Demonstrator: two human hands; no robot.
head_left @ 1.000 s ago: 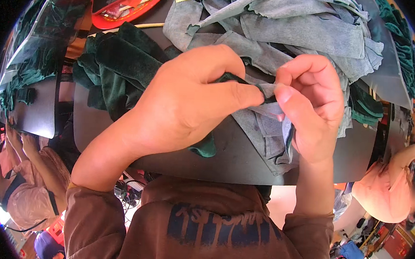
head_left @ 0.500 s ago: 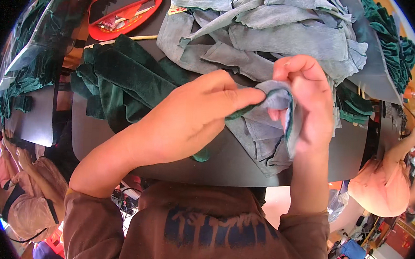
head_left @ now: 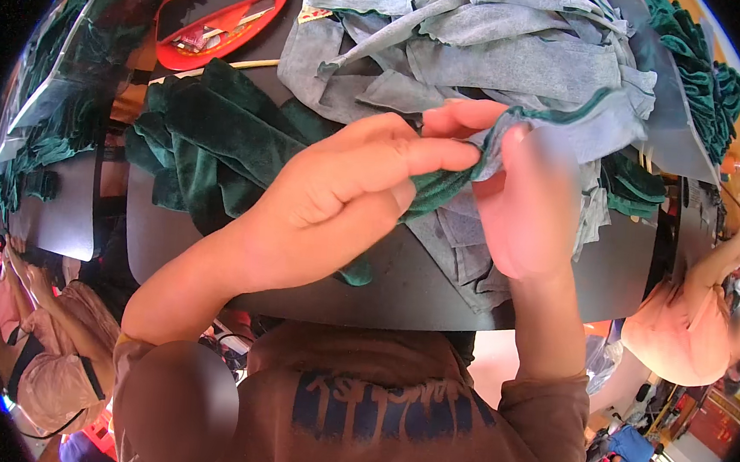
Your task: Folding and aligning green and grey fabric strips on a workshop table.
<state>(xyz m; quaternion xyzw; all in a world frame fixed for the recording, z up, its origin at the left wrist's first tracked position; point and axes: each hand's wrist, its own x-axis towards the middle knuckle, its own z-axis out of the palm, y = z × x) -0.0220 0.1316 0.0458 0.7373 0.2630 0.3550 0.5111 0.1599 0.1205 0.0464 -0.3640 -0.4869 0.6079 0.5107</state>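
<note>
Between my hands, above the dark table, a green velvet strip with a pale grey-blue reverse (head_left: 604, 134) is held up. My left hand (head_left: 330, 181) pinches its green edge between thumb and fingers. Just to the right, my right hand (head_left: 526, 208) is closed round the same strip, thumb up, its fingers partly hidden behind the cloth. From there the pale side fans out to the upper right. Below the left hand a dark green velvet pile (head_left: 221, 148) lies on the table. Under my right hand are folded grey pieces (head_left: 463, 246).
A large heap of grey-blue cloth (head_left: 510, 65) covers the far side of the table (head_left: 400, 297). At far left sits a red tray (head_left: 219, 53) bearing a phone (head_left: 210, 5). Green velvet is stacked at both sides. Other people work at left and right.
My right hand has turned over and moved slightly left, closing round the strip. The strip's loop has opened out, its pale end swinging to the upper right. My left hand keeps its pinch.
</note>
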